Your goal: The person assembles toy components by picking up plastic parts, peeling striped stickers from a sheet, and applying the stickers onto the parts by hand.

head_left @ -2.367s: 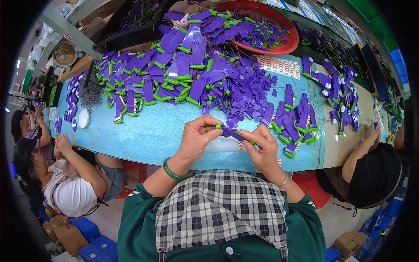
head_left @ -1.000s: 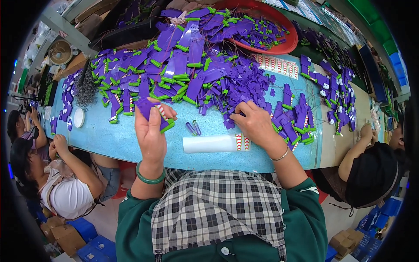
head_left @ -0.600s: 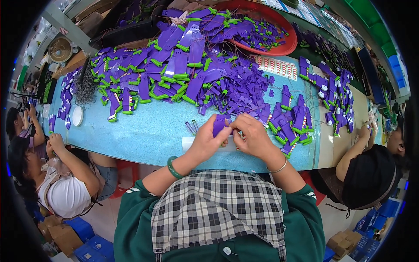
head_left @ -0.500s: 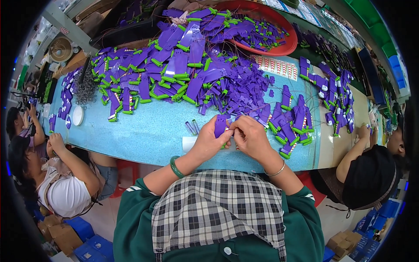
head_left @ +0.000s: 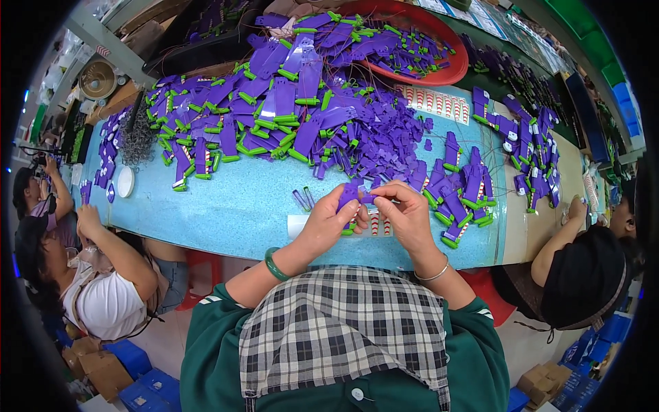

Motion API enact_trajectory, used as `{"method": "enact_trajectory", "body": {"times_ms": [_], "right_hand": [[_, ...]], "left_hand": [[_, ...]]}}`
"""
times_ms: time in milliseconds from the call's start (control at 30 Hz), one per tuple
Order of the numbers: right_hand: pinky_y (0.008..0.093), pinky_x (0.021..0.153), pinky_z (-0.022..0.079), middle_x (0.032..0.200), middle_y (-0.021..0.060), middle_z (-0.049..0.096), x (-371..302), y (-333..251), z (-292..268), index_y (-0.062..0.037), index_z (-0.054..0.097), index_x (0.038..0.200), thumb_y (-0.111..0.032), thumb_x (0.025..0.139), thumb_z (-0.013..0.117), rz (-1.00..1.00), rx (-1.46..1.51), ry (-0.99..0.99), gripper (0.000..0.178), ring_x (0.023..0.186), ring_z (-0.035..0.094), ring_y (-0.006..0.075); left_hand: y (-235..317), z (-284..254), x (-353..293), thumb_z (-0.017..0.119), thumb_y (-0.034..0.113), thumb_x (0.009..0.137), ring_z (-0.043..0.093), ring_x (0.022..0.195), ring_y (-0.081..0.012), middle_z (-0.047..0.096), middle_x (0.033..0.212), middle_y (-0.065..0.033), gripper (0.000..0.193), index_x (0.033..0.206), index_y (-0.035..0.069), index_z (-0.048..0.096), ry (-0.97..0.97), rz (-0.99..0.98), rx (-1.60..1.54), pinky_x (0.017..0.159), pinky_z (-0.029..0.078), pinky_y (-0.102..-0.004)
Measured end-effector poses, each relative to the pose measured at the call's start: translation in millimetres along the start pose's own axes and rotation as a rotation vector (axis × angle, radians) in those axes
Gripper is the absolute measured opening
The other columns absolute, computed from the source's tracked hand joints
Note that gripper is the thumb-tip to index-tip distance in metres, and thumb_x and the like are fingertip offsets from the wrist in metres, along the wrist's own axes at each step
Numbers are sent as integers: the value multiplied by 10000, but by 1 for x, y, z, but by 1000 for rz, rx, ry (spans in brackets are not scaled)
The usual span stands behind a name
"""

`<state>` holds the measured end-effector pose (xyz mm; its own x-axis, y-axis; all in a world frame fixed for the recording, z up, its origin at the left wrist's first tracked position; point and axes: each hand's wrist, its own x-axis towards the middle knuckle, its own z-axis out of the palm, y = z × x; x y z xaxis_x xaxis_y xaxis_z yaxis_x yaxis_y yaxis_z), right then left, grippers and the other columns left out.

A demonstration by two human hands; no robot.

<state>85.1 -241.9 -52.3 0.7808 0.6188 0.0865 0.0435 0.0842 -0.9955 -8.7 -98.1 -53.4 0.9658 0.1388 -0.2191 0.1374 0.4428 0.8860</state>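
My left hand [head_left: 325, 221] is closed round a flat purple plastic piece [head_left: 348, 195], whose upper end sticks out above the thumb. Between the fingertips of my right hand [head_left: 408, 214] is a small purple plastic part [head_left: 368, 199], close beside the left-hand piece; whether the two touch I cannot tell. Under my hands lies a white sheet of red-and-white striped stickers [head_left: 375, 225], partly covered. A green end [head_left: 347, 232] shows below my left fingers. Just beyond my hands, small loose purple parts [head_left: 391, 141] lie heaped.
Long purple pieces with green ends [head_left: 274, 103] fill the far middle of the blue table [head_left: 206, 213]. A red basin [head_left: 449, 72] holds more. Another group [head_left: 461, 196] lies right of my hands. A white round lid [head_left: 125, 182] is at left. Co-workers sit on both sides.
My right hand has drawn slightly right and opened its pinch outward, so a small purple part now shows in its fingertips. The striped stickers between my hands have come into sight.
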Motion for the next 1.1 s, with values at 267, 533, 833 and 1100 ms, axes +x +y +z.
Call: {"method": "enact_trajectory", "body": {"times_ms": [267, 533, 833, 1100], "right_hand": [[245, 495, 427, 719, 65, 559, -4, -27, 3, 4, 604, 859, -13, 742, 684, -227, -507, -57, 143, 556, 537, 131], [228, 484, 405, 700, 58, 526, -3, -23, 0, 10, 568, 791, -15, 766, 661, -171, -473, -212, 100, 555, 534, 108], [279, 505, 428, 696, 87, 554, -3, -29, -2, 3, 564, 778, -70, 787, 653, -101, -480, -201, 116, 555, 548, 162], [317, 605, 470, 775, 99, 626, 29, -78, -140, -22, 654, 847, -103, 787, 635, -88, -1096, -74, 102, 674, 609, 232]], "left_hand": [[6, -1, -2, 534, 156, 852, 590, 648, -342, 593, 745, -191, 194, 943, -12, 498, -149, 255, 873, 573, 446, -416], [7, 3, -7, 503, 197, 873, 591, 605, -356, 600, 641, -157, 190, 842, 20, 562, -170, 262, 943, 565, 448, -440], [5, 14, -6, 495, 220, 901, 619, 570, -221, 633, 637, -109, 236, 808, 15, 567, -181, 9, 566, 563, 474, -331], [55, -39, 37, 666, 239, 776, 606, 763, -306, 568, 869, -129, 310, 965, 46, 514, 398, 493, 1534, 620, 500, -400]]}}
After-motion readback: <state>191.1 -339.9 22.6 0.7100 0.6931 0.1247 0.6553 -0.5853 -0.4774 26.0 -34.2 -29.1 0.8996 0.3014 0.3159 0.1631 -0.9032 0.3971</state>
